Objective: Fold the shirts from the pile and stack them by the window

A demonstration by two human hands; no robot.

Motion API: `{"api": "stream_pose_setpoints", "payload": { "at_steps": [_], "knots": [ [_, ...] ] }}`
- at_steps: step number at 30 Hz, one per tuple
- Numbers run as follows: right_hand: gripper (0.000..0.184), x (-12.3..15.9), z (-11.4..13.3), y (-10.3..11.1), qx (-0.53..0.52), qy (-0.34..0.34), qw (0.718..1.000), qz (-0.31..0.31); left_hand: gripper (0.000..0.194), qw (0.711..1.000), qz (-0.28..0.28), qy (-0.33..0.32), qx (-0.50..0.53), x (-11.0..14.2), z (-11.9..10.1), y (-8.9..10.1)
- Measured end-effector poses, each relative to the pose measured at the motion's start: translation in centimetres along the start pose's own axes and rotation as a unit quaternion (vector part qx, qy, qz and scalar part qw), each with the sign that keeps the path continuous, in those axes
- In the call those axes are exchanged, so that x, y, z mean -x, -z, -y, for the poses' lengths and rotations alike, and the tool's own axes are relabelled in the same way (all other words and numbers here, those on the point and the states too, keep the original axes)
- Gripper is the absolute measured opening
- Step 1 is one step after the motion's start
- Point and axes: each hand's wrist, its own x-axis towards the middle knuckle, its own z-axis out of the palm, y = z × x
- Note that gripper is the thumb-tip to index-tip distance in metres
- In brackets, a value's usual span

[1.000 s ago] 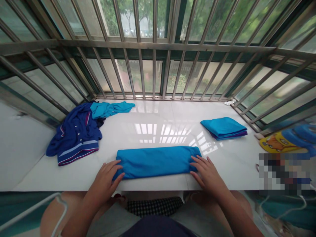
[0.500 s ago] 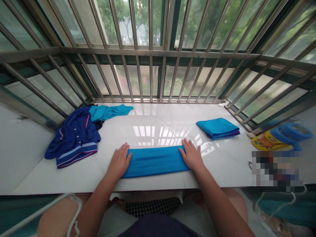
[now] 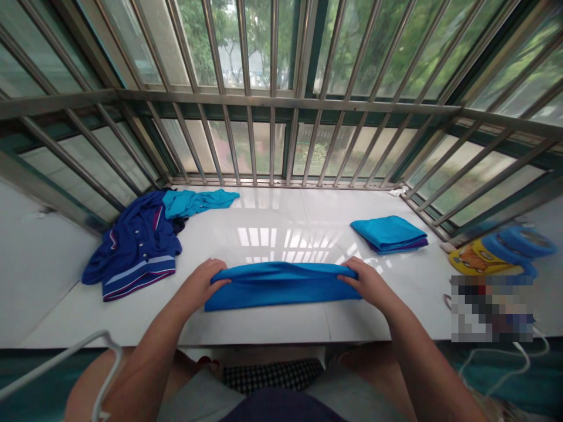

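Observation:
A blue folded cloth (image 3: 281, 290) lies as a long strip near the front edge of the white ledge. Its far edge is lifted a little and bulges in the middle. At that edge's left end, my left hand (image 3: 210, 282) pinches the fabric between thumb and fingers. My right hand (image 3: 358, 280) grips the same edge at the right end. The near part of the strip rests flat on the surface.
A folded stack of blue and purple cloth (image 3: 389, 233) sits at the right. Rumpled at the left are a dark blue collared shirt (image 3: 138, 243) and a turquoise cloth (image 3: 200, 203). A yellow and blue bottle (image 3: 497, 249) stands far right. Metal bars (image 3: 290, 105) line the window.
My hands have gone from lying flat on the strip to pinching its far edge, which is now raised. They are farther apart, and the strip looks wider from side to side.

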Motion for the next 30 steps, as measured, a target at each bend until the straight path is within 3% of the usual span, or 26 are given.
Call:
{"api": "stream_pose_setpoints", "payload": {
  "at_steps": [4, 6, 8, 11, 13, 17, 20, 22, 25, 28, 30],
  "knots": [
    [0.021, 1.3, 0.2, 2.2, 0.031, 0.051, 0.99, -0.132, 0.015, 0.994, -0.093, -0.04, -0.044, 0.9, -0.8, 0.4],
    [0.029, 2.5, -0.6, 1.6, 0.073, 0.052, 0.984, -0.156, 0.017, 0.992, -0.09, -0.05, -0.072, 2.0, -0.8, -0.8],
    [0.038, 4.0, -1.9, 0.0, 0.112, 0.031, 0.984, -0.137, 0.024, 0.993, -0.051, -0.046, -0.092, 3.3, -0.8, -2.4],
    [0.053, 6.2, -3.8, -3.1, 0.136, -0.025, 0.986, -0.097, 0.027, 0.994, 0.009, -0.043, -0.1, 5.1, -0.9, -4.3],
    [0.058, 7.2, -4.3, -4.6, 0.137, -0.066, 0.982, -0.111, 0.029, 0.995, 0.019, -0.041, -0.093, 5.9, -1.1, -4.9],
    [0.046, 7.0, -2.6, -5.7, 0.194, -0.224, 0.94, -0.17, 0.036, 0.997, -0.025, -0.002, -0.073, 5.3, -1.5, -5.0],
    [0.066, 5.0, -0.9, -5.9, 0.218, -0.328, 0.909, -0.138, 0.04, 0.995, -0.071, 0.031, -0.071, 3.6, -1.5, -5.3],
    [0.062, 3.5, -0.9, -5.7, 0.199, -0.354, 0.908, -0.099, 0.04, 0.992, -0.096, 0.047, -0.064, 2.4, -1.3, -5.7],
    [0.045, 2.0, -2.8, -4.4, 0.177, -0.347, 0.919, -0.058, 0.04, 0.988, -0.131, 0.079, -0.015, 1.4, -1.1, -6.1],
    [0.039, 1.6, -4.9, -1.9, 0.17, -0.374, 0.909, -0.07, 0.043, 0.973, -0.165, 0.146, 0.07, 1.4, -1.2, -6.7],
    [0.039, 1.6, -4.8, -0.2, 0.164, -0.397, 0.896, -0.11, 0.045, 0.957, -0.187, 0.186, 0.119, 1.7, -1.4, -7.1]
  ]
}}
